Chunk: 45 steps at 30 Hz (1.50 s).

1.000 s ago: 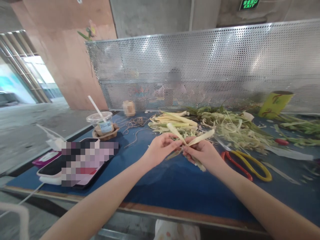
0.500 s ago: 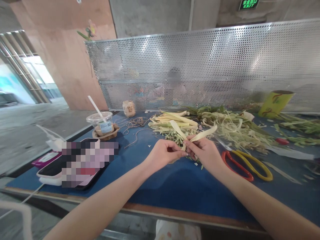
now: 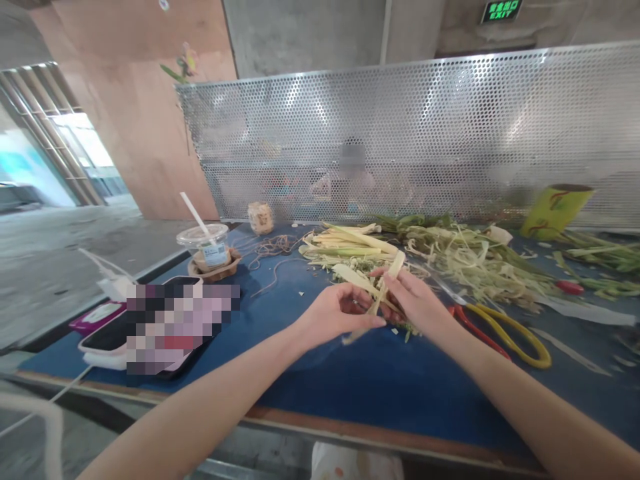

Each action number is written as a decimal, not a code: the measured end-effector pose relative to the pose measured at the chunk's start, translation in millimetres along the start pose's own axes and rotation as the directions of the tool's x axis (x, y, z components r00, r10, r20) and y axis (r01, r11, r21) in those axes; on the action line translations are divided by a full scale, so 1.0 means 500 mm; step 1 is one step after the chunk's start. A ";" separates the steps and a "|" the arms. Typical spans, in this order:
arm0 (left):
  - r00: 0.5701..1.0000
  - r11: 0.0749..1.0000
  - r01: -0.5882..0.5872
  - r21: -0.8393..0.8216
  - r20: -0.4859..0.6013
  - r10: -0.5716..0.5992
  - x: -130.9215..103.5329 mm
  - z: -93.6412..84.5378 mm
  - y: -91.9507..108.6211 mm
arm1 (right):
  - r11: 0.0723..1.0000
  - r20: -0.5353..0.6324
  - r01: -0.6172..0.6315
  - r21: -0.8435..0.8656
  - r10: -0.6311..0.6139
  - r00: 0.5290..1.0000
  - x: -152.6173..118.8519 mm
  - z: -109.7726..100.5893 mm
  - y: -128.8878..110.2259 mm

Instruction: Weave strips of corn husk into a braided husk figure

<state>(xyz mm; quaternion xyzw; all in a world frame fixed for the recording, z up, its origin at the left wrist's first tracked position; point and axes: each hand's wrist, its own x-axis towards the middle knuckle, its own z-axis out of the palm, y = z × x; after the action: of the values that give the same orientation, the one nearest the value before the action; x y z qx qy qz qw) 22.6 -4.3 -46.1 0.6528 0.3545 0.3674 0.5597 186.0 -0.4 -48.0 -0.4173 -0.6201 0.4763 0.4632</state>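
My left hand [image 3: 345, 310] pinches crossed pale leaf strips [image 3: 353, 275], which look like corn husk, between thumb and fingers. Close beside it, my right hand [image 3: 413, 297] grips the same strips where they cross, with one strip end [image 3: 397, 265] sticking up above its fingers. A thin tail hangs below the left thumb. The fingertips partly hide the crossing. Behind the hands lies a bundle of pale yellow-green strips [image 3: 350, 243]. To the right of my right hand are scissors [image 3: 536, 362] with one red and one yellow handle, partly covered by my wrist.
A heap of green and pale leaves [image 3: 470, 260] spreads at the back right, near a yellow-green tube [image 3: 557, 210]. Loose twine [image 3: 273, 247], a lidded cup [image 3: 216, 253] and a blurred device [image 3: 200, 333] lie left. A perforated metal screen [image 3: 400, 120] borders the back.
The strips have turned between my fingers: the right end now points more upward and the left end lies lower. A tail shows beneath my left thumb. The camera view has shifted slightly.
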 end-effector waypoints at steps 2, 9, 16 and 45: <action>0.998 0.994 -0.057 -0.093 0.025 0.060 0.002 0.007 0.000 | 0.991 0.005 0.055 -0.118 -0.055 0.998 -0.005 0.002 -0.005; 0.993 0.995 -0.092 -0.029 -0.071 0.090 0.006 0.016 0.002 | 0.939 0.051 0.143 -0.314 -0.134 0.990 -0.013 0.004 -0.004; 0.985 0.985 -0.055 -0.166 -0.171 0.027 0.015 0.000 -0.003 | 0.875 0.012 0.169 -0.454 -0.184 0.983 -0.012 -0.019 -0.022; 0.963 0.957 -0.114 -0.266 -0.265 0.041 0.006 0.005 0.008 | 0.652 0.069 0.528 -0.544 -0.592 0.803 -0.028 0.000 -0.011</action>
<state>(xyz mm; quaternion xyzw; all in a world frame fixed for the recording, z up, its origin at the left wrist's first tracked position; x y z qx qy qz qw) 26.5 -3.2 -42.1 0.5278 0.3427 0.5170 0.5803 188.7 -14.9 -44.8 -0.3442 -0.7984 0.0913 0.4856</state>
